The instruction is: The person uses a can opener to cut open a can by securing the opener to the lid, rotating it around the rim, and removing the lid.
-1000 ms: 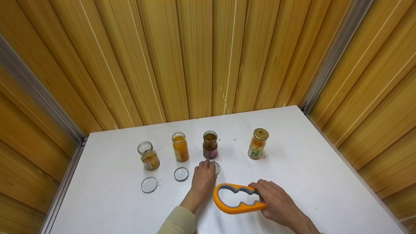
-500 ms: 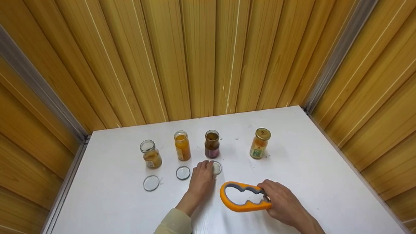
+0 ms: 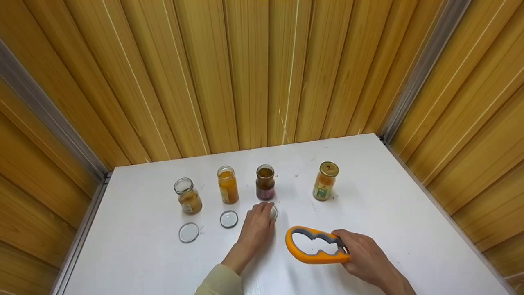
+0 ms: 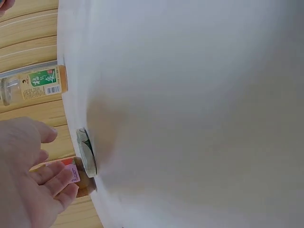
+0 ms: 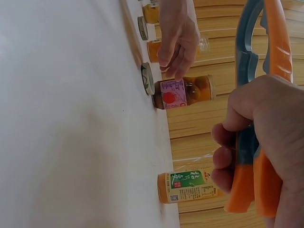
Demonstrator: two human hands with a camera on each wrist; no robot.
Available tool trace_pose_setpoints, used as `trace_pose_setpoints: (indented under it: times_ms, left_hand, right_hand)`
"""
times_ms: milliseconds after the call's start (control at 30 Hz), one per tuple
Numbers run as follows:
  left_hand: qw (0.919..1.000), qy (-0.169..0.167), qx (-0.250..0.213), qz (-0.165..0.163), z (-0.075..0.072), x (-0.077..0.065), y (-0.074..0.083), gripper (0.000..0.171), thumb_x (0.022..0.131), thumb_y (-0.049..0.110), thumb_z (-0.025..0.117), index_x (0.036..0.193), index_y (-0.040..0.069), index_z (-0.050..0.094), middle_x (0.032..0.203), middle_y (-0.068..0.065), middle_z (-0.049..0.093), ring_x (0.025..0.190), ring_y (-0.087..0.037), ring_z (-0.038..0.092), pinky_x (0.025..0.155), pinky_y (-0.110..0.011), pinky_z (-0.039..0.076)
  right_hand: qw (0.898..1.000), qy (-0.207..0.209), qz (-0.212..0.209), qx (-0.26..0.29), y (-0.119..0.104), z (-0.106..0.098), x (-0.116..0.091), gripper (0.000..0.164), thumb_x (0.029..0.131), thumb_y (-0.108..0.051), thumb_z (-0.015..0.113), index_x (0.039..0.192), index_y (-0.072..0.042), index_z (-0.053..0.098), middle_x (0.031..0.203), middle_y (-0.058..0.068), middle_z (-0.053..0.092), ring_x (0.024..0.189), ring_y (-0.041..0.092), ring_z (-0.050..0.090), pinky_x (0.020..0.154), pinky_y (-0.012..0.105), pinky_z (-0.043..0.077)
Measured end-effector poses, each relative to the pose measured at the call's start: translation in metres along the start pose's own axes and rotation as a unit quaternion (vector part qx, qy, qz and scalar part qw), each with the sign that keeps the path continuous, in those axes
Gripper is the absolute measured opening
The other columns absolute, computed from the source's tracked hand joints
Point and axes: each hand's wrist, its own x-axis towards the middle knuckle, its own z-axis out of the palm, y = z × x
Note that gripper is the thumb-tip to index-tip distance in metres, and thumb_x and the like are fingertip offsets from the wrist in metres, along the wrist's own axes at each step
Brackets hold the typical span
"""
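Note:
My right hand (image 3: pixel 366 256) grips the handle end of an orange and grey jar opener (image 3: pixel 297 256), held above the table. The left hand (image 3: pixel 257 224) is over a jar lid (image 3: pixel 274 212) lying flat on the table. In the left wrist view its fingers are loosely bent, with a gap to the lid (image 4: pixel 86 153). Just behind that lid stands an uncapped dark jar (image 3: pixel 265 186) with a pink label. Uncapped jars, one orange (image 3: pixel 228 189) and one pale (image 3: pixel 189 201), stand to its left. A jar with its gold lid on (image 3: pixel 325 182) stands at the right.
Two more loose lids lie in front of the left jars, a small one (image 3: pixel 229 219) and a larger one (image 3: pixel 188 232). The white table (image 3: pixel 389 213) meets wood-patterned walls (image 3: pixel 245 82) at the back and sides. Small crumbs dot the tabletop.
The right hand has shifted to the right with the jar opener. My left hand has stayed near the same lid, its fingers moving slightly. The jars have not moved.

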Motion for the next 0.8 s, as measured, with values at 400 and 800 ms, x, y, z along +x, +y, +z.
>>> trace_pose_setpoints:
  times_ms: [400,800]
  left_hand:
    - [0.9970,-0.001,-0.077,-0.002,0.004,0.010,0.012,0.046,0.088,0.021,0.065,0.131,0.014,0.050,0.126,-0.006,0.053,0.114,-0.019,0.050,0.097,-0.036,0.041]
    - [0.9905,-0.017,-0.132,-0.035,0.007,0.035,0.035,0.048,0.089,0.029,0.064,0.133,0.017,0.049,0.128,-0.001,0.052,0.115,-0.016,0.050,0.097,-0.035,0.042]
  right_hand:
    - [0.999,0.022,0.038,-0.011,0.009,-0.008,-0.004,0.041,0.070,-0.009,0.074,0.106,-0.020,0.057,0.073,-0.022,0.049,0.059,-0.001,0.043,0.057,0.020,0.044]
    - [0.996,0.058,0.058,-0.039,0.027,-0.027,-0.009,0.042,0.070,-0.007,0.072,0.109,-0.018,0.057,0.076,-0.018,0.053,0.061,0.000,0.043,0.057,0.020,0.045]
